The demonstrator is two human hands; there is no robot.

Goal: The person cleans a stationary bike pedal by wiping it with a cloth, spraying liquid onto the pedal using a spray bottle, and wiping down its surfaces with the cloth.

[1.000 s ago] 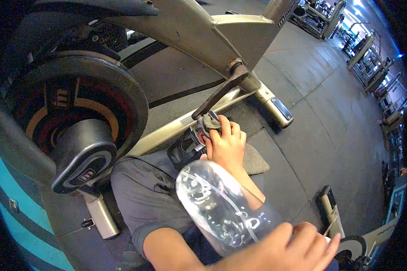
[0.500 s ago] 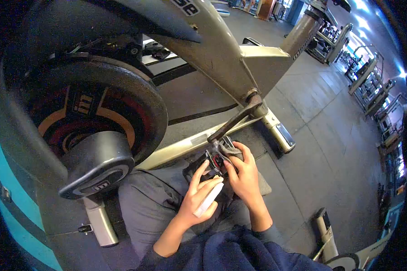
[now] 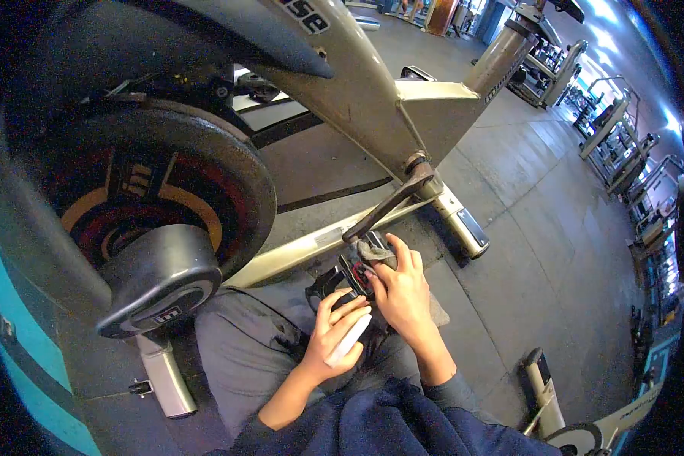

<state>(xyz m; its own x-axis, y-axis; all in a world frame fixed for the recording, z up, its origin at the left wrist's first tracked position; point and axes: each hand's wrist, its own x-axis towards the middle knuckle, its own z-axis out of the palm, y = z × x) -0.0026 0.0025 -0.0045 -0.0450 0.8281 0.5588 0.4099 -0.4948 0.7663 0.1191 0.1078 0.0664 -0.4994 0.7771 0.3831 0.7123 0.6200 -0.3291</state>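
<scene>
Hands close together, right a bit farther out. Left hand at 6 o'clock in view, fingers bent into a pinch grip, index knuckle up toward 1 o'clock; left forearm comes in from 7. Right hand between 4 and 5 o'clock, back up, fingers curled over in a grip, thumb toward 11; right forearm comes in from 5. Wrists roughly straight.

Bike frame shows "se"; flywheel and black cover bear an "m"-like logo
</scene>
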